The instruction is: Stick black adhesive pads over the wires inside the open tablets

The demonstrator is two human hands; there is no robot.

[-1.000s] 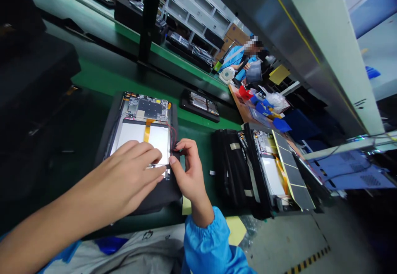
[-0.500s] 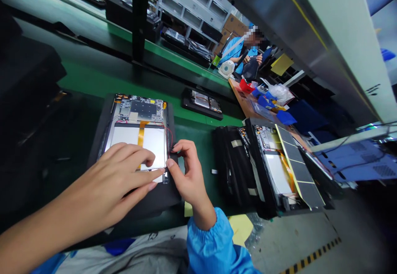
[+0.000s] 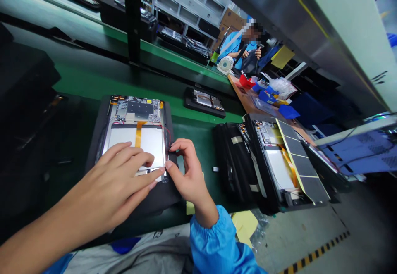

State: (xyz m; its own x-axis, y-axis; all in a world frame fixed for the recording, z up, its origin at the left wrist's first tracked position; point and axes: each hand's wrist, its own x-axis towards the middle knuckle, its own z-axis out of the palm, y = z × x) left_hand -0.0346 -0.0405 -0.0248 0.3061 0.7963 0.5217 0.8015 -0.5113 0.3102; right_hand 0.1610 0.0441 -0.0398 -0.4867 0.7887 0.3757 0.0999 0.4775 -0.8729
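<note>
An opened tablet-like device [image 3: 151, 135] with a circuit board [image 3: 139, 109], a silver battery plate and an orange flex strip lies on a black foam tray [image 3: 170, 119]. My left hand [image 3: 124, 179] rests over its lower part, fingers apart, the index fingertip at the lower right edge. Beside that fingertip, my right hand [image 3: 187, 168] has its thumb at the device's right edge and its index finger curled just above. A thin red wire runs down this edge towards the fingers. Whatever lies between the right thumb and index finger is too small to make out.
Right of the hands stand black cases [image 3: 232, 162] and another opened device [image 3: 276, 162] with a yellow-edged black sheet. A smaller foam tray [image 3: 204, 101] holds parts behind. Dark foam [image 3: 25, 75] is stacked at left. A person [image 3: 245, 44] in blue sits beyond a fan [image 3: 225, 64].
The view has shifted slightly, so the device appears a little further left. Both hands keep nearly the same pose at its lower right edge. The person in the background has moved their hands slightly.
</note>
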